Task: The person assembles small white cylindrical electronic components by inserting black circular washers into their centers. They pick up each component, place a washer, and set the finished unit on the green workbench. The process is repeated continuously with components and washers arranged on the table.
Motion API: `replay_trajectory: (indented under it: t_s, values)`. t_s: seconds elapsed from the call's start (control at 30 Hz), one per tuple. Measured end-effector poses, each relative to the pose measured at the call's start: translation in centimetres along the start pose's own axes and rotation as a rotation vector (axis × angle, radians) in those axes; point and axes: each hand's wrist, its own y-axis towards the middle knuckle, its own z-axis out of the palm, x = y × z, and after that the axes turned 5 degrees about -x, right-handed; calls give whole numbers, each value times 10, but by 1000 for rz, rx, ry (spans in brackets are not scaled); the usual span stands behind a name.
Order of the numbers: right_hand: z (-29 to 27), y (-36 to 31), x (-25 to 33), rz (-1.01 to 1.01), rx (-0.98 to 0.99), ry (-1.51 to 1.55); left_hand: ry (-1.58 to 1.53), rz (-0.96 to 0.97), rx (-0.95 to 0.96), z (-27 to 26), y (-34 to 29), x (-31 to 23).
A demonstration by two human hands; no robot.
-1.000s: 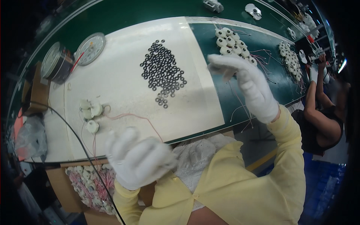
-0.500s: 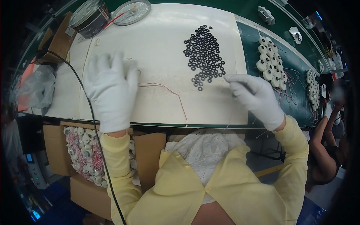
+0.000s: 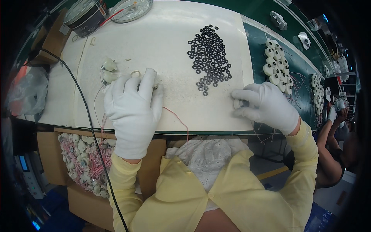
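In the head view, a white sheet (image 3: 162, 42) covers most of a green bench (image 3: 253, 58). The left hand (image 3: 133, 106), in a white glove, is palm down over the near left part of the sheet, its fingers stretched forward and slightly apart. A small dark bit (image 3: 155, 87) shows between its forefinger and thumb, and a pink wire (image 3: 179, 119) runs out to the right by the thumb, toward the near edge; I cannot tell whether these fingers grip anything. Just beyond them lies a tan ring (image 3: 135, 73), and two cream parts (image 3: 109, 65) are just beside, to the far left.

The right hand (image 3: 266, 102), gloved too, is at the right edge of the sheet, thumb and forefinger bent around a round pale part (image 3: 239, 103) (blurred, and half hidden by the glove). Farther off, between the hands, is a loose spread of black rings (image 3: 208, 52). To the right, on green, stands a close group of cream pieces with black centres (image 3: 276, 65).

A can (image 3: 87, 19) stands at the far left beside a round lid (image 3: 129, 13) with a red stick (image 3: 112, 17) across its rim. Nearest, below the bench edge, a carton (image 3: 91, 210) holds heaped pale parts with pink leads (image 3: 83, 164).
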Motion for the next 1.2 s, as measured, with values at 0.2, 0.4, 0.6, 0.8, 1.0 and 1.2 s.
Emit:
replay_trajectory:
  t_s: [0.2,0.4,0.6,0.8,1.0,1.2]
  values:
    - [18,1,-7,404,-48,727,-36,7,-105,14,-11,1]
    - [17,14,-9,486,-26,1062,-76,-14,-165,20,-15,5]
    - [23,19,-7,400,-96,862,-85,-41,-155,18,-15,4]
    - [21,32,3,-8,-215,217,-99,-65,-137,16,-15,3]
    - [25,44,9,-96,-241,-57,-100,-63,-137,17,-14,4]
    - [9,35,15,-110,-68,-158,-110,-71,-108,16,-15,5]
